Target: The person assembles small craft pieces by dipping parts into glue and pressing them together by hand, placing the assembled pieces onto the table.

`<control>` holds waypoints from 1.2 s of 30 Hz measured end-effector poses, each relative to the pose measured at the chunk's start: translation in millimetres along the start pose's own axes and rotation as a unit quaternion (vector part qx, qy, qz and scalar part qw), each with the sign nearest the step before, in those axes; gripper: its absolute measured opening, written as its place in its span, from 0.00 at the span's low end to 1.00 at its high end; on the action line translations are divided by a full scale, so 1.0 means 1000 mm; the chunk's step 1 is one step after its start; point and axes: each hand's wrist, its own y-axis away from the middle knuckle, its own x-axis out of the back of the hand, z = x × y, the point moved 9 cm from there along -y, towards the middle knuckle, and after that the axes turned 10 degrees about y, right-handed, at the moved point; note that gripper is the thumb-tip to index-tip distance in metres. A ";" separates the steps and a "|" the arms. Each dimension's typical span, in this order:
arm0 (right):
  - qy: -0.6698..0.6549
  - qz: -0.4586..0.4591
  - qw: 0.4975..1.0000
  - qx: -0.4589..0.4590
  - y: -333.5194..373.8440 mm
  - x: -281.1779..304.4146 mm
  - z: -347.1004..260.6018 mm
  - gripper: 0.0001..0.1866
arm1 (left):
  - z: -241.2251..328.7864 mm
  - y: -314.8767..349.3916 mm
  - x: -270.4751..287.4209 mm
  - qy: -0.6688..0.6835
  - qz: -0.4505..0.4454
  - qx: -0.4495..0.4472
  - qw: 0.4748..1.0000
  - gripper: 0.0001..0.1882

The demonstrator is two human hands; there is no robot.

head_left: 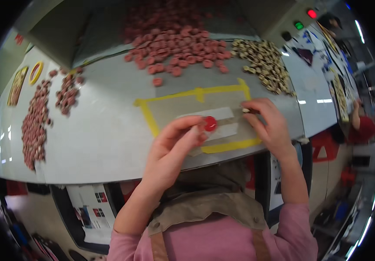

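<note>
1. At the far left of the grey-white table [98, 143], a long patterned strip [17, 86] is seen, with a yellow ring [36, 73] lying just beside it.
2. Nearer the front, a long pile of dull pink pieces [36, 130] is noted; a smaller pile [68, 93] is set to its right.
3. The left hand [171, 147] is raised at the front of the table. Its thumb and fingertips are closed in a pinch, and a glossy red round piece [210, 124] is held between them, above the taped area.
4. Towards the back, a broad heap of pink round pieces [174, 50] is spread, its far part in shadow.
5. Under the hands, a yellow tape outline [231, 146] is fixed to the surface; 2 white strips [224, 131] are laid within it.
6. The right hand [272, 126] is held over the outline's right side. Its fingers are narrowed, and a small pale-and-dark piece [245, 110] is gripped at the fingertips.
7. Behind the right hand, a heap of cream-and-dark pieces [266, 65] is observed.
8. At upper right, a green light [299, 25] and a red light [312, 13] are lit.
</note>
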 end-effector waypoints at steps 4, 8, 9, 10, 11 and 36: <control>0.026 -0.023 0.998 -0.055 0.009 0.033 0.041 0.12 | -0.048 -0.026 -0.024 0.117 -0.020 -0.039 0.992 0.15; 0.193 -0.077 0.977 0.044 -0.024 0.177 0.096 0.12 | -0.080 -0.091 -0.168 0.256 -0.010 -0.099 0.962 0.15; 0.210 -0.076 0.974 0.034 -0.022 0.184 0.101 0.12 | -0.083 -0.094 -0.174 0.268 -0.025 -0.093 0.959 0.15; 0.233 -0.065 0.968 0.069 -0.021 0.187 0.100 0.12 | -0.085 -0.097 -0.178 0.274 -0.035 -0.089 0.957 0.15; 0.251 -0.053 0.961 0.103 -0.019 0.189 0.097 0.12 | -0.086 -0.099 -0.180 0.276 -0.042 -0.084 0.957 0.15; 0.305 -0.036 0.949 0.076 -0.018 0.079 0.019 0.09 | -0.068 -0.043 -0.063 0.308 -0.027 -0.040 0.950 0.19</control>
